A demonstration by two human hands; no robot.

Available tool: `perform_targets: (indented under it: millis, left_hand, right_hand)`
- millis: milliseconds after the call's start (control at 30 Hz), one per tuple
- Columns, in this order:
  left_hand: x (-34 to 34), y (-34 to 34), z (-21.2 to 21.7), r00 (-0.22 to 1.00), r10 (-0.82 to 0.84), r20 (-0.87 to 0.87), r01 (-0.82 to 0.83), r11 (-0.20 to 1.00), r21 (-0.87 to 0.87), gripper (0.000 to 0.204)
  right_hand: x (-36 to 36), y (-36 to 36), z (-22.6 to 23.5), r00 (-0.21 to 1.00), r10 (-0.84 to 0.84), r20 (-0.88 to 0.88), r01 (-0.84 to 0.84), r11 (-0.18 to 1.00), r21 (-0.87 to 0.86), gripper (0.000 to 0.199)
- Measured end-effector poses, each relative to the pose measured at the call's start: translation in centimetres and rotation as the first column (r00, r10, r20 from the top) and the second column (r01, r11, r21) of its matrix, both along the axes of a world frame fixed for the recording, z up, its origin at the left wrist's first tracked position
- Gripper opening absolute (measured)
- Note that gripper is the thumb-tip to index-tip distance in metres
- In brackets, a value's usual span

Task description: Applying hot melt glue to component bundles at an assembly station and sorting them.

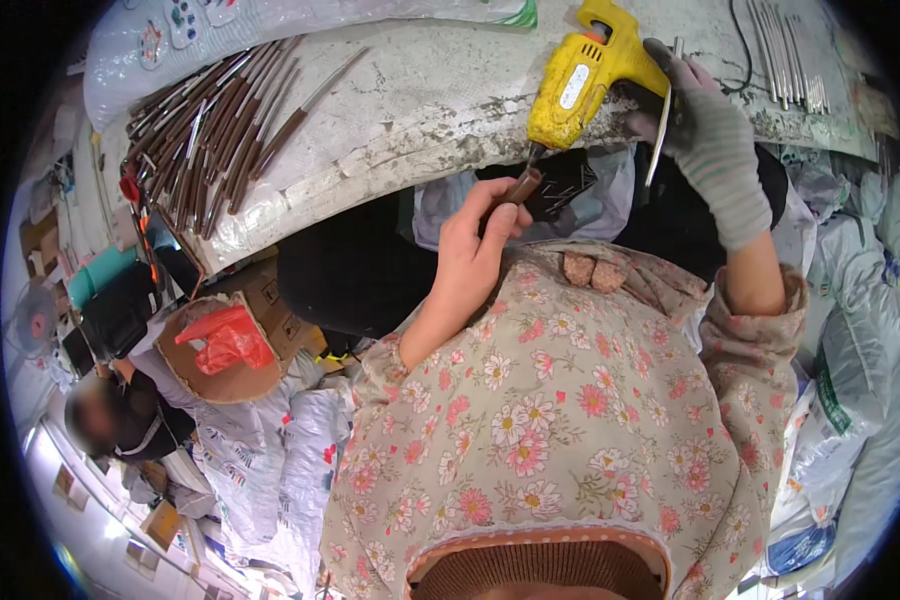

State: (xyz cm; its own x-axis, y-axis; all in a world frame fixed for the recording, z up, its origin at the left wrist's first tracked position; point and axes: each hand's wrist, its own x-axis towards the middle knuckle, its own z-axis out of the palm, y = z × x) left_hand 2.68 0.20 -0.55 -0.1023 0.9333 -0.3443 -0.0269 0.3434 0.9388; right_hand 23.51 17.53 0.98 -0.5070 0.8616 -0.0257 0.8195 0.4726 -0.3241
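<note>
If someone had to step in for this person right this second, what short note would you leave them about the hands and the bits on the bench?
Left hand: bare, pinching a short brown handle piece up at the bench edge.
Right hand: in a grey glove, gripping the yellow glue gun, its nozzle pointing down at the top end of that piece; a thin metal rod is in the same hand.
Bench: a pile of brown-handled rods lies at the left, bare metal rods at the far right.
Done: the pile on the left looks assembled.
Left: the held piece, plus the bare rods.
</note>
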Motion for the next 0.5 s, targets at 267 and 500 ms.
perform_targets:
  millis: [267,500]
  left_hand:
    - [-0.6,0.4,0.1,0.989,-0.017,-0.148,0.054,0.966,0.251,0.023]
    - [-0.3,0.3,0.0,0.968,0.019,-0.251,0.054,0.959,0.279,0.021]
  right_hand:
    - [-3.4,-6.8,4.3,0.468,-0.607,-0.643,-0.366,0.529,-0.766,0.053]
    - [-3.8,-7.7,4.1,0.522,-0.633,-0.571,-0.329,0.468,-0.82,0.064]
